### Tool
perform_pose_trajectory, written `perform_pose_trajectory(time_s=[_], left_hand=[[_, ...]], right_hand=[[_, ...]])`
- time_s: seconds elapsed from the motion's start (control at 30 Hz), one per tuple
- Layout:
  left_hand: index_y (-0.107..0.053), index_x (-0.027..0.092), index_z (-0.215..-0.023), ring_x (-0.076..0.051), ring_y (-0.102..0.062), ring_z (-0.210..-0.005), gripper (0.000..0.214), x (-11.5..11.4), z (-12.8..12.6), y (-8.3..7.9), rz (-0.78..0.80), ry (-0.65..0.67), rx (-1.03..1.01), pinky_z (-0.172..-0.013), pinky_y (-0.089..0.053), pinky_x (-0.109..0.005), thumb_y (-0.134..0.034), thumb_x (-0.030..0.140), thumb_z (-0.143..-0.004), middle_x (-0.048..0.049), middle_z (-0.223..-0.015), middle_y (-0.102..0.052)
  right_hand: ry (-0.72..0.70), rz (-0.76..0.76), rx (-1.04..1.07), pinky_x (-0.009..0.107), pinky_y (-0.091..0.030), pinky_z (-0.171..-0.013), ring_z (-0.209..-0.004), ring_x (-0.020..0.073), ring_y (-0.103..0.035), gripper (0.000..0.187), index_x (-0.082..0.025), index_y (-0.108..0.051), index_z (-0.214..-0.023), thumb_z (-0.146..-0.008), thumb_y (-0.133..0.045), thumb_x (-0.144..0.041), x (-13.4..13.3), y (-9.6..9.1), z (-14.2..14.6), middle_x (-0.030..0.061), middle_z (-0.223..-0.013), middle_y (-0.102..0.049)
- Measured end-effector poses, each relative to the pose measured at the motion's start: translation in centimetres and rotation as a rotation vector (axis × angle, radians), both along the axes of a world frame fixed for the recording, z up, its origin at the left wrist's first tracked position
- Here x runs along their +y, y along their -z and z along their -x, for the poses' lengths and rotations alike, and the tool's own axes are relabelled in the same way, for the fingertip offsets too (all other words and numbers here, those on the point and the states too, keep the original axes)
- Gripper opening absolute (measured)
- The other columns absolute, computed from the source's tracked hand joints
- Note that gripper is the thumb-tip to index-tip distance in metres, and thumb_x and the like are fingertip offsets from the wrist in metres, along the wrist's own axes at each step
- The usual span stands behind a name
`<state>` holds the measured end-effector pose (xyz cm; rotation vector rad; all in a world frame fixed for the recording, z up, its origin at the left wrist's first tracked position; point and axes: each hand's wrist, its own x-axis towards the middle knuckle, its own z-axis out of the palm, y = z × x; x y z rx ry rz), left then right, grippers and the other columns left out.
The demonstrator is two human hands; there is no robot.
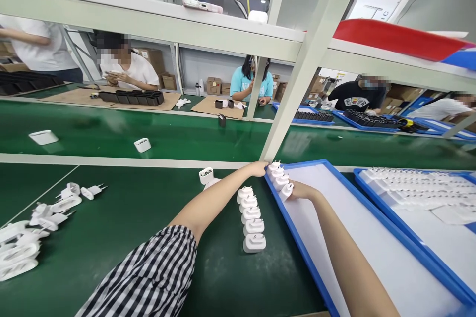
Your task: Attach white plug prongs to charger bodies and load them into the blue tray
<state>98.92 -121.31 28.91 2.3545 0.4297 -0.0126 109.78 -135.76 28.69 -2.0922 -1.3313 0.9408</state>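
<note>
I am pressing a row of 4 white plugs into the far corner of the blue tray. My left hand butts against its far end, fingers curled or flat I cannot tell, and my right hand seems to grip the nearest plug. 5 more plugs stand lined up on the green worktop just beside the tray, so releasing calls for even pressure, lest one tips.

the green worktop bears a blue tray, with a second tray just right of it; five white adapters lie in a row beside the first tray's left rim. loose plug pieces lie far left.
</note>
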Motion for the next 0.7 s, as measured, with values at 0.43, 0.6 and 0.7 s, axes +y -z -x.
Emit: perform_pose_trajectory(time_s=[0.43,0.6,0.7], left_hand=[[-0.022,0.01,-0.122,-0.024,-0.031,-0.112,0.08,-2.1,14.4,0.0,0.059,-0.081,0.011,-0.09,-0.029,-0.027,-0.06,0.024,-0.052,-0.0124,-0.127,-0.026],[-0.004,0.01,-0.125,-0.027,-0.018,-0.117,0.112,-2.2,15.2,2.2,0.136,-0.005,0.068,-0.093,-0.024,-0.03,-0.068,0.037,-0.037,-0.0174,-0.13,-0.011],[0.009,0.009,-0.124,-0.026,-0.009,-0.119,0.124,-3.0,15.2,3.3,0.131,0.049,-0.043,-0.096,-0.017,-0.033,-0.068,0.043,-0.034,-0.0181,-0.131,0.0]], right_hand=[[0.184,-0.071,-0.13,0.036,-0.039,-0.069,-0.075,0.0232,-0.053,0.031,-0.016,-0.055,-0.078,-0.049,-0.061,-0.022,-1.6,0.9,1.3,0.0023,-0.074,-0.06],[0.296,-0.006,-0.279,0.039,-0.038,-0.063,-0.064,0.0262,-0.053,0.038,-0.015,-0.056,-0.084,-0.047,-0.061,-0.016,-4.6,-0.7,4.0,0.0036,-0.057,-0.056],[0.099,0.083,-0.123,0.035,-0.041,-0.064,-0.066,0.0231,-0.055,0.052,-0.022,-0.052,-0.099,-0.049,-0.064,-0.028,-7.4,-1.3,8.4,0.0047,-0.07,-0.06]])
